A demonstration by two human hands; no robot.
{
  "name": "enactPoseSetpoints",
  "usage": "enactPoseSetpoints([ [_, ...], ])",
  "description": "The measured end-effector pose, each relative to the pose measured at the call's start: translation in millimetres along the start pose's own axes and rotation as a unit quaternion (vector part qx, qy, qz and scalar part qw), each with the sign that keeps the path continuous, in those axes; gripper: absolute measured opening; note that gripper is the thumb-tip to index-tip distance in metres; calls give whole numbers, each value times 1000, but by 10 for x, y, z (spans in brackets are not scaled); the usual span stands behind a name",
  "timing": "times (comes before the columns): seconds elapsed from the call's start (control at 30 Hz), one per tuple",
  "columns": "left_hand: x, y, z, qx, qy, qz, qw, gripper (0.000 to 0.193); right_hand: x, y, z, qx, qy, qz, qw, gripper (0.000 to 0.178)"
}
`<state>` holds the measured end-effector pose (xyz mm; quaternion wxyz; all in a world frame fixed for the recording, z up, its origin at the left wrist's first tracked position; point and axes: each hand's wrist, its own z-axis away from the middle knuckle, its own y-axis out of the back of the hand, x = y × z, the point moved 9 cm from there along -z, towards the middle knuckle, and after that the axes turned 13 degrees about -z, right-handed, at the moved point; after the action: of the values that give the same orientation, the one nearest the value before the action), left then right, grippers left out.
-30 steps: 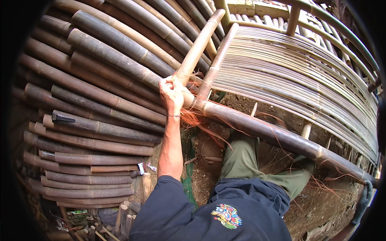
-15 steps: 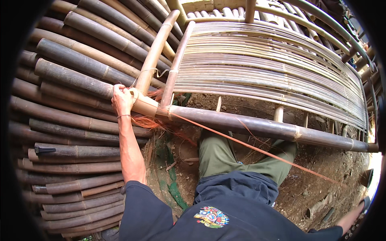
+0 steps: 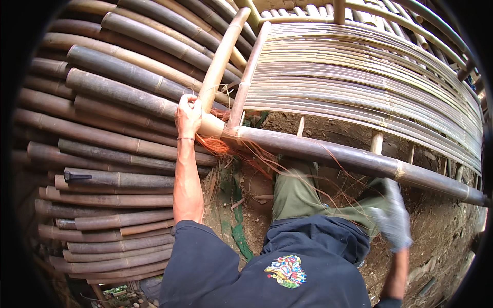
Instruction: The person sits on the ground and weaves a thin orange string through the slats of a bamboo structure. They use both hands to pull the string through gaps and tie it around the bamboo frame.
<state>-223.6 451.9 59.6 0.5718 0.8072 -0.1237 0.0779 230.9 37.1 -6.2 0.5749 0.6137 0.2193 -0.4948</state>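
My left hand (image 3: 188,115), bare with a thin band at the wrist, is closed in a pinch at the left end of the bamboo frame. A thin strand (image 3: 189,92) loops above its fingertips. Beside this hand an upright bamboo pole (image 3: 225,56) meets the thick front pole (image 3: 318,150). A bundle of orange fibre strands (image 3: 214,146) hangs below the joint, and loose strands trail right across my lap. My right hand (image 3: 393,218), in a grey glove, is over my right thigh; motion smears its fingers, so its grip is unclear.
Stacked bamboo poles (image 3: 120,136) fill the left side, with a black strap-like object (image 3: 77,176) on one. A panel of split bamboo slats (image 3: 354,82) spans the frame's far side. Green torn cloth (image 3: 240,236) lies on the dirt floor (image 3: 441,231).
My right hand has come in from the far lower right to my lap. The orange strand, stretched taut before, now hangs in slack curls. My left hand stays at the joint.
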Motion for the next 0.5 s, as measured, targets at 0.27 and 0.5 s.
enactPoseSetpoints([
  [0.27, -274, -157, -174, -18, -8, 212, 977, 19, -336, -2354, -775, -63, 84, 164, 981, 68],
  [0.5, -249, -132, -124, 2, -14, 182, 983, 23, 64, -1458, -142, -232, 149, -31, 961, 11],
])
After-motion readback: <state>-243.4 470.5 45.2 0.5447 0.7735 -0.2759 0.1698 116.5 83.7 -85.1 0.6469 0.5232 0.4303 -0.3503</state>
